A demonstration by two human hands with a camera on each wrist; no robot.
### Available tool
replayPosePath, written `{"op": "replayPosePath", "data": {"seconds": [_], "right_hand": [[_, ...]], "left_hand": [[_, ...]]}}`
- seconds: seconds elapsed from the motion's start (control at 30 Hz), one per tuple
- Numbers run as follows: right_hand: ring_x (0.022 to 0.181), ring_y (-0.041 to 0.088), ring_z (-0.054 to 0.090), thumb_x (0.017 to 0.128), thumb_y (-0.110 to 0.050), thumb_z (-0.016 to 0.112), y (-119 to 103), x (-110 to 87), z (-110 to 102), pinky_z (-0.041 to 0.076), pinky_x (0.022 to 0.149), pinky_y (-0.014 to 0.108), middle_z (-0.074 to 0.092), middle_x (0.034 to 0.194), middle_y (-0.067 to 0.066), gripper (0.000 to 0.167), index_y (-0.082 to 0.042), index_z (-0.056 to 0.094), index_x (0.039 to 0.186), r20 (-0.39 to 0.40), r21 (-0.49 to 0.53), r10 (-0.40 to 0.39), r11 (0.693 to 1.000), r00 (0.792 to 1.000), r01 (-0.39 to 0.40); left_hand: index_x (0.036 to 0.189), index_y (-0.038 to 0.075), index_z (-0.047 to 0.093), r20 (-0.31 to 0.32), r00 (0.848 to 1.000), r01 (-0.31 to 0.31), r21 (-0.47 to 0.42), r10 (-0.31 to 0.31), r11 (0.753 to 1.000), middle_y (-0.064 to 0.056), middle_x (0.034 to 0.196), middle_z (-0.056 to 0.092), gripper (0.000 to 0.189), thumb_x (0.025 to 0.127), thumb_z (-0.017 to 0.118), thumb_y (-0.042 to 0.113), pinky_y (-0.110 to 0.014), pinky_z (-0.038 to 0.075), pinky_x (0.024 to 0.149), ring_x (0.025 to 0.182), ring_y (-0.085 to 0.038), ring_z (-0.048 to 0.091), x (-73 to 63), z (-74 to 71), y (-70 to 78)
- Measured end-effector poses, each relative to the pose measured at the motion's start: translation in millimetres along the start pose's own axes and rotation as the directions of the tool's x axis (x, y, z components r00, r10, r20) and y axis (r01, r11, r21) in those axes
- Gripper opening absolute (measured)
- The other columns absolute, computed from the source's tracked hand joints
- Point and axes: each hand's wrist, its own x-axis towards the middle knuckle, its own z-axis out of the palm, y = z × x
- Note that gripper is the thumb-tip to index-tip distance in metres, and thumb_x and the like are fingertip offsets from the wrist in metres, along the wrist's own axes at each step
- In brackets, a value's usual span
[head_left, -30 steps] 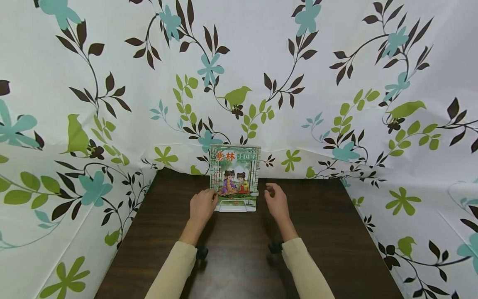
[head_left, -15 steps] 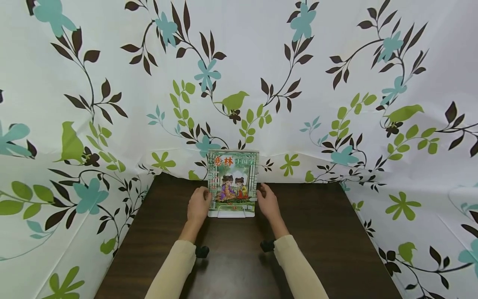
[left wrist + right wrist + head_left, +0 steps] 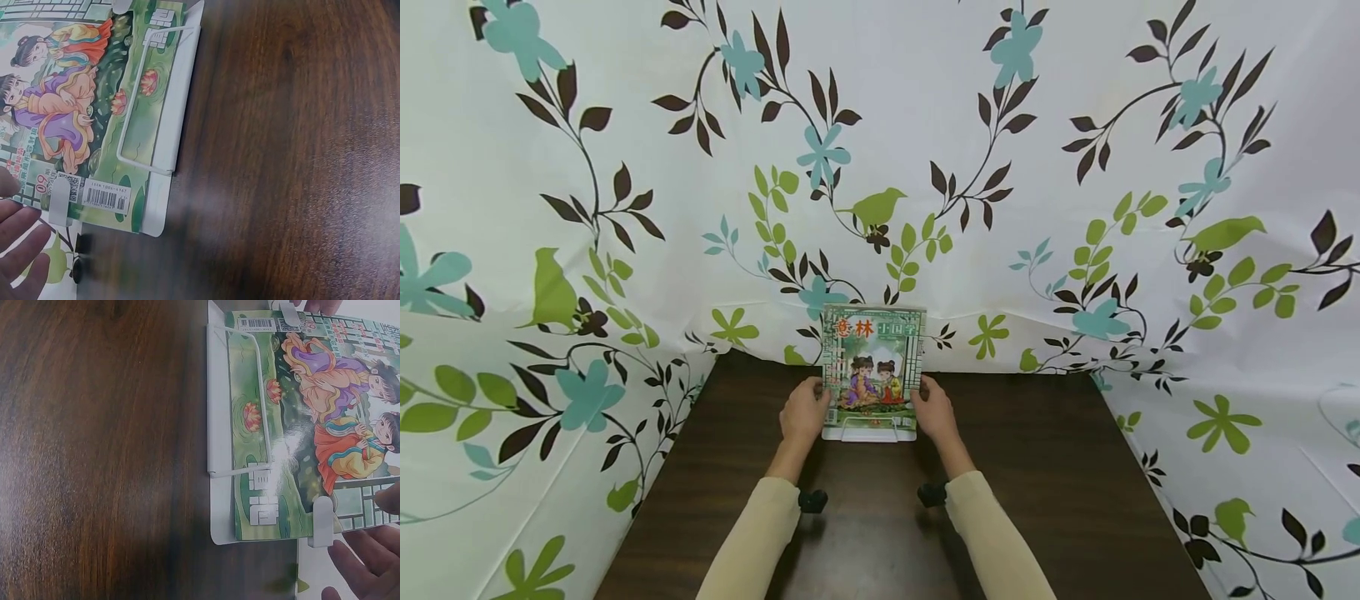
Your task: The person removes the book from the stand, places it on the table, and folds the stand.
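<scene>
A magazine with two cartoon children on its green cover leans back on a white book stand near the table's far edge. My left hand pinches its left edge, the thumb in front and the fingers behind. At the opposite edge, my right hand grips in the same way, as the right wrist view shows. A wire loop of the stand crosses the lower cover. White side clips, one by the left hand and one by the right hand, overlap the magazine's edges.
A dark wooden table spreads in front of the stand. White cloth printed with leaves, flowers and birds hangs behind and along both sides. Dark wrist devices sit at both cuffs, the left device and the right device.
The right hand has moved left from beside the magazine onto its right edge. The left hand has shifted slightly at the left edge. The magazine still leans on the stand; the head view has shifted slightly.
</scene>
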Motion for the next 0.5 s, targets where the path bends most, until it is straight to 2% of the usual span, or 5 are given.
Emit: {"op": "replayPosePath", "data": {"seconds": [0.1,0.2,0.33,0.5], "right_hand": [[0.137,0.039,0.061,0.111,-0.029,0.061,-0.8,-1.0,0.9,0.036,0.119,0.068,0.064,0.150,0.017,0.052,-0.010,0.052,0.159,-0.022,-0.011,0.003,1.000,1.000,-0.003],[0.132,0.038,0.064,0.110,-0.029,0.061,-2.0,-2.8,1.5,0.028,0.119,0.070,0.070,0.142,0.016,0.048,-0.010,0.057,0.154,-0.066,-0.033,-0.007,0.999,0.998,0.005],[0.124,0.035,0.068,0.109,-0.028,0.062,-3.1,-5.3,2.7,0.031,0.117,0.067,0.074,0.135,0.013,0.045,-0.010,0.062,0.150,-0.115,-0.048,-0.012,0.999,0.993,0.007],[0.115,0.032,0.071,0.108,-0.028,0.062,-3.9,-5.4,6.0,0.033,0.114,0.065,0.076,0.129,0.011,0.047,-0.008,0.062,0.151,-0.137,-0.073,-0.017,0.997,0.990,0.007]], "left_hand": [[0.136,0.016,0.071,0.000,1.000,0.010,0.007,-0.010,1.000,-0.004,0.119,0.080,0.035,0.108,0.065,0.036,-0.058,0.057,0.088,0.099,-0.028,0.076,0.9,0.4,-1.1],[0.135,0.017,0.072,0.001,1.000,0.028,0.009,-0.028,1.000,-0.003,0.118,0.080,0.034,0.108,0.064,0.037,-0.056,0.057,0.087,0.097,-0.027,0.075,1.5,0.8,-2.0],[0.132,0.017,0.073,-0.013,1.000,0.023,0.008,-0.023,1.000,-0.002,0.114,0.081,0.031,0.108,0.064,0.035,-0.054,0.058,0.082,0.091,-0.024,0.075,1.9,2.6,-2.2],[0.126,0.017,0.076,-0.062,0.998,-0.005,0.042,0.008,0.999,-0.003,0.105,0.081,0.027,0.108,0.064,0.033,-0.052,0.057,0.073,0.080,-0.023,0.073,4.0,4.4,0.6]]}}
